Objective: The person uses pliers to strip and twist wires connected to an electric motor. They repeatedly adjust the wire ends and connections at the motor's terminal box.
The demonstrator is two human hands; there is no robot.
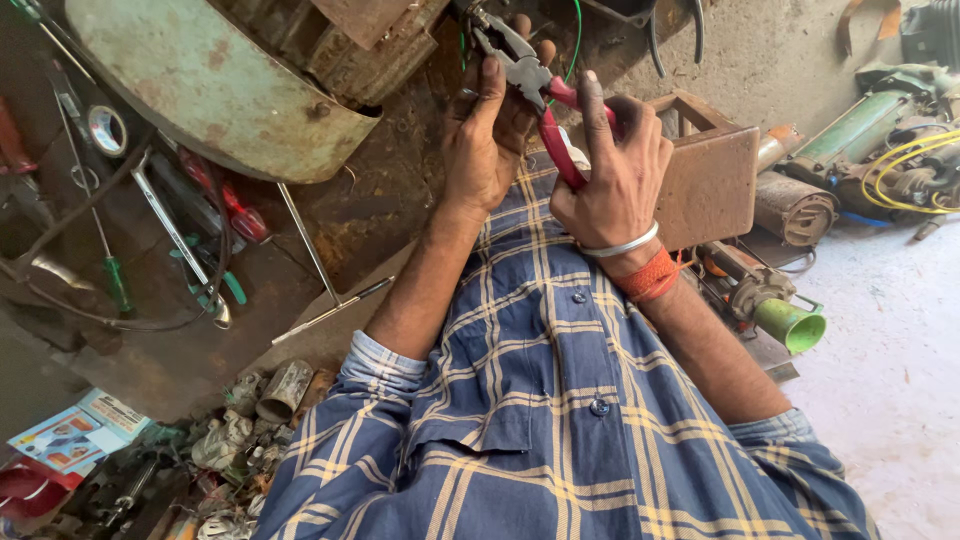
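**Head view: both hands on the red-handled pliers**

Head camera looks down over my blue-and-yellow checked shirt (pixel 560 420) to my two hands, raised in front of me. My right hand (pixel 615 175) is wrapped around the red handles of the pliers (pixel 540 95), index finger stretched along the upper handle; that grip is closed tight on the tool. A silver bangle (pixel 622 245) and a band of orange thread (pixel 650 275) sit on that wrist. My left hand (pixel 485 135) is just beside it, fingers curled up around the grey metal head of the pliers, touching it and steadying it; that grip is closed too. The nose of the pliers points up toward a dark, rusty machine body (pixel 370 45), where a thin green wire (pixel 577 35) loops close by. I cannot tell whether the nose is biting on anything.

Left of my arms, a pale green curved metal cover (pixel 210 85) overhangs the dirty worktop (pixel 330 220), which carries a green-handled screwdriver (pixel 110 270), a red-handled tool (pixel 235 215) and a spanner (pixel 175 235). Near my right elbow lies a green funnel-shaped part (pixel 790 325).
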